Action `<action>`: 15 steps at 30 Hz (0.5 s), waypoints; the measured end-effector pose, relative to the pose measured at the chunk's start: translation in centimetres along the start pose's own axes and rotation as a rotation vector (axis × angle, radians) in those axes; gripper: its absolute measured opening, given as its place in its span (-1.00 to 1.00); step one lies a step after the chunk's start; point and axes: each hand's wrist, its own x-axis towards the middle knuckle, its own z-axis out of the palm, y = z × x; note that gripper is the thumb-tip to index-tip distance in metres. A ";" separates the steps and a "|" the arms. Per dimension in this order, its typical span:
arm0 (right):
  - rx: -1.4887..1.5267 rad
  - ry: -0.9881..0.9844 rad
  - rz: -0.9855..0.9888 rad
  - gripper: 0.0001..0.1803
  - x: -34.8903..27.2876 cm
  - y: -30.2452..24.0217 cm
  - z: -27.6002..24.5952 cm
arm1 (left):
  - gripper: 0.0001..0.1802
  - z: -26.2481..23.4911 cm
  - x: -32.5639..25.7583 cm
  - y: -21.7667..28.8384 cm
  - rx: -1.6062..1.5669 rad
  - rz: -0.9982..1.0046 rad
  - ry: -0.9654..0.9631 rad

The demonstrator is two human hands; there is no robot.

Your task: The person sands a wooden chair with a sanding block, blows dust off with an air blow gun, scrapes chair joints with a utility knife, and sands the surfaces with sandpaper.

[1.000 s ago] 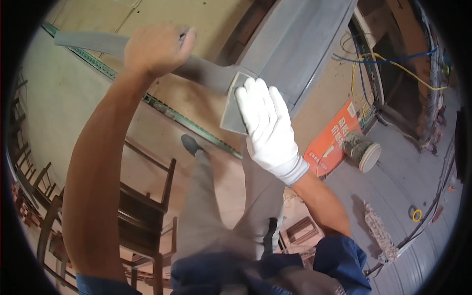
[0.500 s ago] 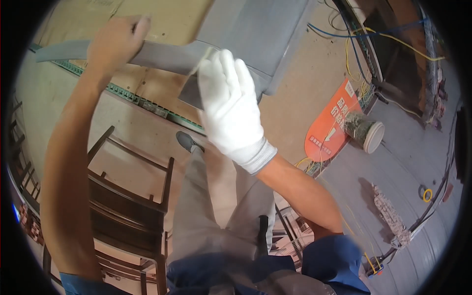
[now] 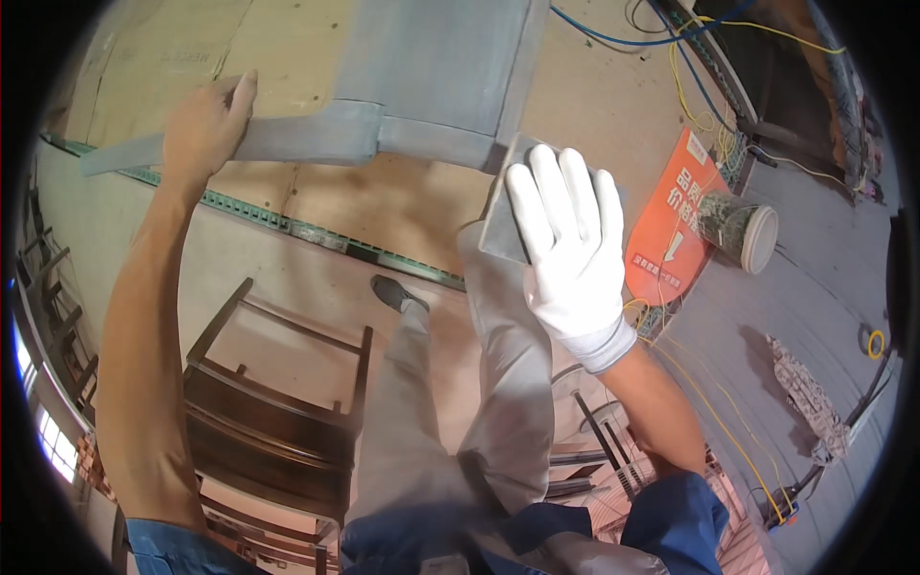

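A grey furniture piece lies ahead, with a wide flat panel [image 3: 436, 57] and a long, slightly curved rail [image 3: 307, 134] running left from its near corner. My bare left hand [image 3: 206, 129] is closed around that rail, its thumb along the top. My right hand [image 3: 575, 240], in a white knit glove, is off the panel to the right of its near corner. Its fingers lie long over a thin grey rectangular pad [image 3: 505, 230], which looks like a sanding sheet; the thumb is hidden behind it.
Below the left hand stands a dark wooden chair [image 3: 268, 412]. To the right are an orange sign [image 3: 666, 225], a dirty bucket [image 3: 738, 230] on its side, yellow and blue cables, and a speckled cloth [image 3: 805, 393]. A green perforated strip [image 3: 249, 206] crosses the floor.
My right hand has moved right and toward me with the grey pad, away from the panel's corner. My left hand stays on the rail. The view has shifted slightly.
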 end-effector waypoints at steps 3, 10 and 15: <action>0.043 -0.120 -0.281 -0.31 2.6 0.0 1.7 | -0.40 0.8 -0.1 0.6 -0.058 0.033 0.061; 0.039 -0.177 -0.436 -0.32 6.0 -1.0 0.8 | -0.36 0.7 0.2 -1.4 -0.052 0.054 0.011; 0.031 -0.179 -0.444 -0.33 8.6 -2.7 1.6 | -0.36 2.2 -0.5 -0.8 -0.037 0.168 0.128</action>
